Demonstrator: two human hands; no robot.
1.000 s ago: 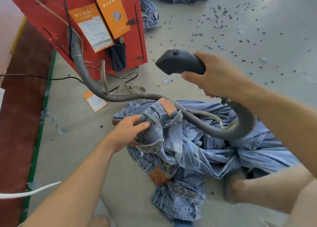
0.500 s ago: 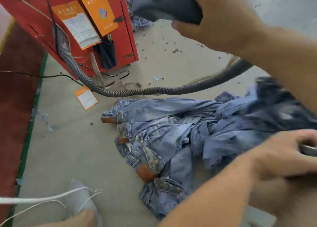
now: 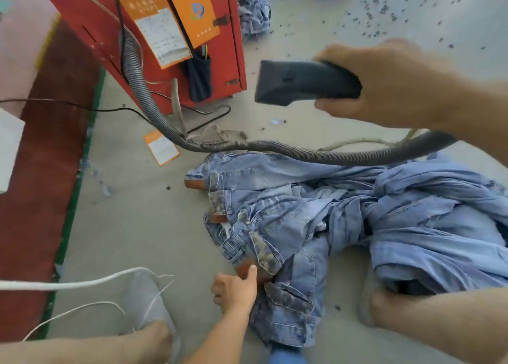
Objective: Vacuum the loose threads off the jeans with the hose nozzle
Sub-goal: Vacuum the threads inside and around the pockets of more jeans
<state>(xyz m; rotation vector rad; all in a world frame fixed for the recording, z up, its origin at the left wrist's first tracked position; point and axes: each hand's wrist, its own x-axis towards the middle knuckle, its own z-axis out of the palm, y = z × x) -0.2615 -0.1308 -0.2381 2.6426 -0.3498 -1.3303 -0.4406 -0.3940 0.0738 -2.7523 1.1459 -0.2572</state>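
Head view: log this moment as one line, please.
right hand grips nozzle, held above jeans | left hand pinches waistband at leather patch | hose draped over pile | suction contact: none

One red cabinet [image 3: 90,25], three orange tags: two on it [image 3: 155,27] [image 3: 193,9], one on the floor [image 3: 161,148]. One hose [image 3: 247,146], one nozzle [image 3: 299,82]. Jeans pile [image 3: 343,212], count unclear. Two grey slippers [image 3: 145,300] [image 3: 365,303]. Two hands [image 3: 236,289] [image 3: 390,83].

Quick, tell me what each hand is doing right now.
Left hand: grips the jeans at a waistband.
Right hand: holds the vacuum nozzle in the air.
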